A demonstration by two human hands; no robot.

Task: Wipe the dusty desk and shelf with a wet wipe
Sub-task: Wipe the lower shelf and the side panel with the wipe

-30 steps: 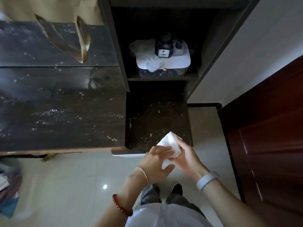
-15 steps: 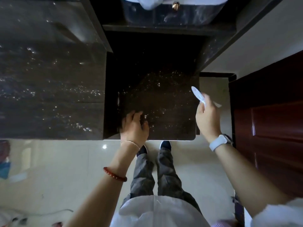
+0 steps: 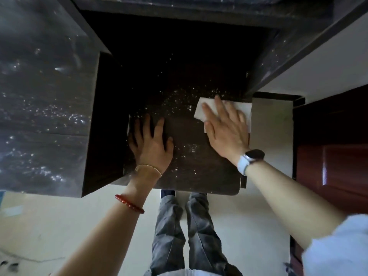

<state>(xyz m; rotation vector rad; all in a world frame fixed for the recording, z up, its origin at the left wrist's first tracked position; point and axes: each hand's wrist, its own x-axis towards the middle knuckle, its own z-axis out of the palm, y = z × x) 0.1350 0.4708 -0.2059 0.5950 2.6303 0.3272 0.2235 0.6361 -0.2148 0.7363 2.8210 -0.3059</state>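
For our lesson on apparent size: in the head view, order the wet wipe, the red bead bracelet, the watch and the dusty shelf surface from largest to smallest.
1. dusty shelf surface
2. wet wipe, partly hidden under the right hand
3. red bead bracelet and watch: too alike to rank, and the bracelet is nearer the camera.

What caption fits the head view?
Right hand presses a wet wipe onto the dusty shelf; left hand rests flat.

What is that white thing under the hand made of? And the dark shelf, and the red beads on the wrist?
The white wipe looks like thin soft paper or cloth: it lies flat and limp under the right hand. The shelf seems to be dark wood or laminate with a smooth top, showing dust specks. The red bracelet looks like glossy beads, glass, stone or plastic; I can't tell which.
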